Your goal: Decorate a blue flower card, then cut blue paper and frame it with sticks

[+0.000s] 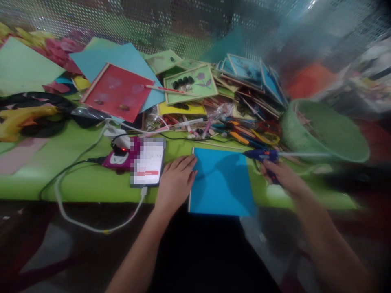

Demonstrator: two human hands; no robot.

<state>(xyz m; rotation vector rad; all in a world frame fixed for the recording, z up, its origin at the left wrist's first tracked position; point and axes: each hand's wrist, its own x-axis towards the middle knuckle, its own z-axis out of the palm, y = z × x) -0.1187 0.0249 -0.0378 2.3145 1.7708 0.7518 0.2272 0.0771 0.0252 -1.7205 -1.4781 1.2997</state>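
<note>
A blue square sheet lies at the front edge of the green table, with a thin wooden strip along its left side. My left hand rests palm down on that left edge, fingers stretched out and fingertips on the strip. In my right hand is a dark blue glue gun, a long translucent glue stick sticking out of its back. The gun's nozzle points left, over the sheet's upper right corner.
A lit phone and a magenta power strip with cables sit left of my left hand. Framed cards, pens and scissors are piled behind the sheet. A green basin stands at the right.
</note>
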